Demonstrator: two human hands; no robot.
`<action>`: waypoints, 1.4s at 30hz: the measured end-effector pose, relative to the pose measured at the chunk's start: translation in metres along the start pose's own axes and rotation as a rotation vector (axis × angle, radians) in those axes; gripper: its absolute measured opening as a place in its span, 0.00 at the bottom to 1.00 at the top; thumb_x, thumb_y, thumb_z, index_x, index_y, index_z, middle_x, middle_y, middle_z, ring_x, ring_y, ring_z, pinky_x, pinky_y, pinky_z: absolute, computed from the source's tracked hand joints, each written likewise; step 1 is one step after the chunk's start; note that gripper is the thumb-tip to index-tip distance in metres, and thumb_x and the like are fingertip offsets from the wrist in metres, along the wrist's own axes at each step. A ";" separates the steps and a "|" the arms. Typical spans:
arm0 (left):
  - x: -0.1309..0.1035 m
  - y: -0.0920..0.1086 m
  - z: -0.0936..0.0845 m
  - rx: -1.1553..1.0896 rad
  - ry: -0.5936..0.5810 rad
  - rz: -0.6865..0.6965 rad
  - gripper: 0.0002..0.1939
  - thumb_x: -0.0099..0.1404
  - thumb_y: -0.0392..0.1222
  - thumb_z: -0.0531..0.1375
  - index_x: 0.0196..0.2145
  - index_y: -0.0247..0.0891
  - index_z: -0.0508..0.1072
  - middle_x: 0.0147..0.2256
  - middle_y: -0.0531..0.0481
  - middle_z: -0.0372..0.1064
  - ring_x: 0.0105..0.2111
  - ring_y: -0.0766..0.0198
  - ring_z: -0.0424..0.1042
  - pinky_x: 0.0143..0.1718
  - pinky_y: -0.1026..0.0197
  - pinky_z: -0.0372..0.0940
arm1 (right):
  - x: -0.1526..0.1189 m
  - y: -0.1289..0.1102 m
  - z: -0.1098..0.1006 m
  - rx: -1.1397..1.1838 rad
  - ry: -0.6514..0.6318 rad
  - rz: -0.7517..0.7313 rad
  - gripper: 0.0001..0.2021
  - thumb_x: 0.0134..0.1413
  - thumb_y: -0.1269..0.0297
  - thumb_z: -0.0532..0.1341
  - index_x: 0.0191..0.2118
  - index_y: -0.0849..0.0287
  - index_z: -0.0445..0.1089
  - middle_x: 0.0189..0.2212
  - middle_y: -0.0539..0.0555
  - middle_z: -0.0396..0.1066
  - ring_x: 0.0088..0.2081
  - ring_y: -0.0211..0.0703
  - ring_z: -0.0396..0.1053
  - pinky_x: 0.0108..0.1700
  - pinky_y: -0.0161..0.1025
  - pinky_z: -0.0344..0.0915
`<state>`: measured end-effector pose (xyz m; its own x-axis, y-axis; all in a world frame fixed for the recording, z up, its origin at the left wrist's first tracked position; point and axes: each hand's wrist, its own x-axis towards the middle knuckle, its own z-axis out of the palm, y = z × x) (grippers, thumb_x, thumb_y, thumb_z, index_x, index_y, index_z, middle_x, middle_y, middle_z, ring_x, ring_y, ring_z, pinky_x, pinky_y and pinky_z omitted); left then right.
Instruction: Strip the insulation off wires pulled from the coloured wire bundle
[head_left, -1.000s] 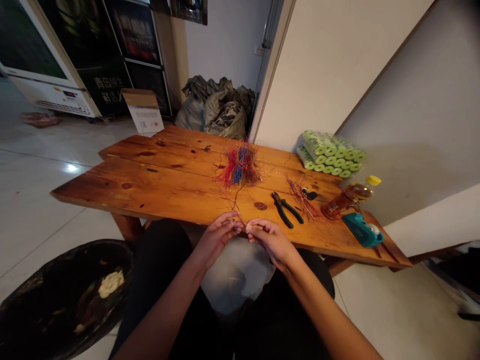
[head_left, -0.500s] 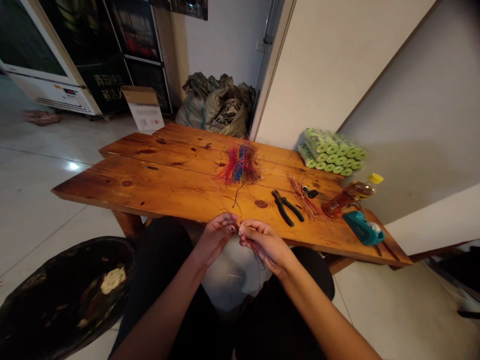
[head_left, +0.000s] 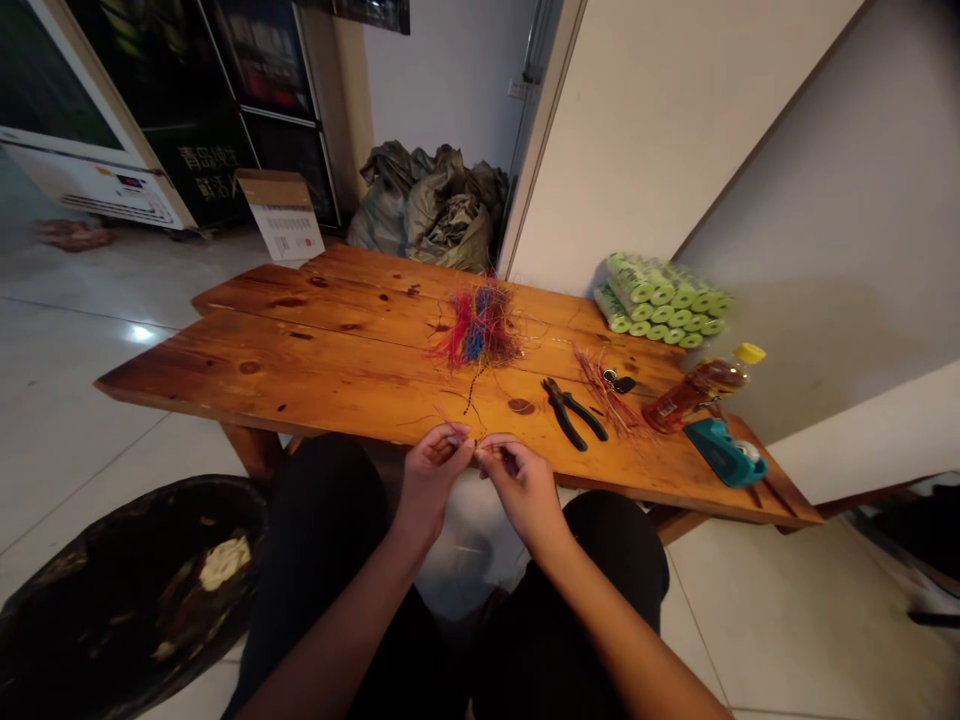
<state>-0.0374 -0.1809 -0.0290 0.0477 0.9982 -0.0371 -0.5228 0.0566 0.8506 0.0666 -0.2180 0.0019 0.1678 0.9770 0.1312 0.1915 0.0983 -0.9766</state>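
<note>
My left hand [head_left: 435, 470] and my right hand [head_left: 521, 480] meet fingertip to fingertip just off the front edge of the wooden table [head_left: 360, 380]. Both are closed in a pinch on thin reddish strands, whose loose ends poke out above my left fingers. Exactly how the strands cross between the fingertips is too small to tell. Beyond the hands lies a pile of red and blue strands [head_left: 480, 325], with a dark twisted cord [head_left: 474, 388] trailing from it toward me. Green-handled pliers [head_left: 574, 412] rest to the right, beside another reddish bundle [head_left: 619, 405].
At the table's right are keys [head_left: 619, 381], a bottle with a yellow cap [head_left: 701, 390], a teal tape dispenser [head_left: 726, 453] and stacked green-white rolls [head_left: 664, 300]. A black-lined bin [head_left: 135, 590] stands on the floor at left.
The right hand has turned more upright, its fingers curled higher. Strands that hung below it no longer show. The left hand has shifted slightly and still pinches.
</note>
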 end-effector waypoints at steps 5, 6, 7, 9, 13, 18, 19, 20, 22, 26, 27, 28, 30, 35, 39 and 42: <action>0.003 0.007 -0.003 0.116 -0.103 0.021 0.04 0.50 0.36 0.63 0.27 0.37 0.73 0.26 0.54 0.67 0.28 0.70 0.66 0.33 0.67 0.61 | 0.004 0.003 -0.004 0.042 -0.045 0.040 0.06 0.46 0.61 0.61 0.30 0.58 0.68 0.23 0.50 0.66 0.25 0.39 0.65 0.32 0.38 0.62; 0.004 0.011 -0.005 0.163 -0.176 0.038 0.03 0.51 0.37 0.63 0.27 0.37 0.74 0.27 0.53 0.68 0.29 0.68 0.67 0.34 0.66 0.61 | 0.005 0.003 -0.006 0.121 -0.083 0.080 0.07 0.44 0.61 0.62 0.29 0.58 0.68 0.23 0.49 0.65 0.25 0.38 0.64 0.32 0.38 0.62; 0.005 0.015 -0.007 0.212 -0.249 0.062 0.03 0.53 0.38 0.62 0.27 0.37 0.75 0.29 0.51 0.69 0.32 0.66 0.67 0.36 0.65 0.61 | 0.007 0.001 -0.008 0.197 -0.118 0.121 0.08 0.43 0.61 0.63 0.28 0.58 0.68 0.22 0.48 0.65 0.24 0.37 0.64 0.31 0.37 0.63; 0.007 0.023 -0.010 0.306 -0.356 0.139 0.05 0.55 0.39 0.61 0.28 0.38 0.77 0.31 0.48 0.69 0.36 0.62 0.67 0.39 0.63 0.60 | 0.008 -0.003 -0.013 0.300 -0.154 0.178 0.08 0.40 0.61 0.65 0.27 0.59 0.68 0.23 0.48 0.65 0.24 0.36 0.63 0.31 0.37 0.63; 0.009 0.034 -0.012 0.468 -0.417 0.309 0.04 0.54 0.37 0.62 0.28 0.42 0.78 0.31 0.47 0.69 0.40 0.59 0.64 0.44 0.60 0.57 | 0.007 -0.012 -0.020 0.304 -0.166 0.190 0.08 0.40 0.62 0.66 0.28 0.60 0.69 0.23 0.47 0.66 0.24 0.34 0.63 0.32 0.35 0.62; 0.013 0.035 -0.012 0.590 -0.468 0.429 0.03 0.55 0.38 0.61 0.27 0.42 0.76 0.29 0.49 0.70 0.36 0.59 0.65 0.44 0.58 0.55 | 0.004 -0.014 -0.022 0.237 -0.178 0.166 0.09 0.40 0.61 0.66 0.28 0.60 0.69 0.23 0.47 0.66 0.24 0.34 0.63 0.32 0.36 0.61; 0.014 0.035 -0.013 0.630 -0.497 0.471 0.03 0.56 0.39 0.61 0.28 0.42 0.76 0.30 0.50 0.70 0.36 0.60 0.65 0.44 0.58 0.55 | 0.003 -0.014 -0.023 0.230 -0.184 0.169 0.10 0.40 0.61 0.66 0.28 0.60 0.69 0.23 0.47 0.66 0.24 0.34 0.63 0.33 0.36 0.61; 0.015 0.035 -0.015 0.674 -0.532 0.519 0.03 0.57 0.39 0.60 0.28 0.41 0.75 0.30 0.50 0.69 0.36 0.60 0.65 0.43 0.57 0.55 | 0.003 -0.014 -0.023 0.223 -0.194 0.173 0.10 0.41 0.61 0.66 0.28 0.60 0.69 0.22 0.47 0.66 0.24 0.35 0.63 0.33 0.36 0.60; 0.017 0.036 -0.017 0.751 -0.608 0.607 0.04 0.59 0.40 0.59 0.30 0.40 0.73 0.31 0.51 0.69 0.37 0.61 0.65 0.44 0.57 0.55 | 0.002 -0.014 -0.024 0.216 -0.217 0.182 0.10 0.41 0.60 0.66 0.28 0.60 0.69 0.22 0.47 0.66 0.24 0.35 0.64 0.33 0.36 0.60; 0.019 0.038 -0.019 0.791 -0.700 0.648 0.06 0.61 0.41 0.56 0.29 0.38 0.70 0.31 0.50 0.68 0.37 0.62 0.64 0.43 0.58 0.55 | 0.000 -0.015 -0.025 0.193 -0.253 0.187 0.10 0.42 0.59 0.66 0.28 0.60 0.69 0.23 0.47 0.66 0.24 0.34 0.64 0.33 0.36 0.60; 0.019 0.038 -0.019 0.787 -0.717 0.626 0.07 0.62 0.41 0.56 0.29 0.38 0.70 0.31 0.50 0.67 0.36 0.62 0.64 0.42 0.59 0.55 | 0.000 -0.015 -0.025 0.181 -0.252 0.179 0.10 0.42 0.59 0.65 0.28 0.60 0.69 0.23 0.47 0.66 0.24 0.34 0.64 0.33 0.36 0.61; 0.019 0.038 -0.018 0.772 -0.728 0.598 0.07 0.62 0.41 0.55 0.28 0.38 0.69 0.30 0.50 0.66 0.35 0.63 0.64 0.41 0.59 0.56 | 0.001 -0.015 -0.025 0.163 -0.249 0.164 0.10 0.42 0.59 0.65 0.29 0.60 0.69 0.24 0.48 0.66 0.25 0.35 0.64 0.33 0.36 0.61; 0.017 0.036 -0.017 0.706 -0.727 0.518 0.09 0.62 0.41 0.55 0.26 0.37 0.69 0.28 0.50 0.65 0.34 0.64 0.63 0.39 0.60 0.56 | 0.001 -0.016 -0.026 0.108 -0.236 0.117 0.10 0.43 0.58 0.64 0.29 0.59 0.68 0.25 0.48 0.67 0.25 0.36 0.65 0.33 0.36 0.62; 0.008 0.026 -0.012 0.384 -0.631 0.086 0.09 0.61 0.41 0.55 0.25 0.36 0.68 0.29 0.51 0.63 0.33 0.65 0.63 0.38 0.62 0.57 | 0.000 -0.018 -0.027 -0.184 -0.147 -0.075 0.07 0.49 0.60 0.61 0.29 0.58 0.69 0.26 0.52 0.69 0.28 0.40 0.66 0.33 0.38 0.63; 0.004 0.021 -0.011 0.248 -0.573 -0.144 0.09 0.60 0.42 0.57 0.25 0.36 0.69 0.29 0.52 0.65 0.33 0.66 0.64 0.39 0.64 0.57 | 0.002 -0.016 -0.029 -0.143 -0.153 -0.067 0.06 0.49 0.62 0.61 0.30 0.58 0.69 0.27 0.52 0.69 0.28 0.40 0.66 0.34 0.38 0.63; 0.004 0.023 -0.012 0.245 -0.564 -0.106 0.10 0.61 0.45 0.56 0.27 0.36 0.71 0.29 0.51 0.67 0.34 0.65 0.66 0.41 0.63 0.58 | 0.003 -0.017 -0.032 0.067 -0.180 0.042 0.07 0.46 0.61 0.63 0.29 0.59 0.69 0.26 0.50 0.68 0.26 0.37 0.65 0.33 0.37 0.63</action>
<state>-0.0590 -0.1750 -0.0161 0.5658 0.8187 0.0978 -0.2836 0.0818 0.9555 0.0943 -0.2227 0.0240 -0.0029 0.9980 0.0633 0.1227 0.0631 -0.9904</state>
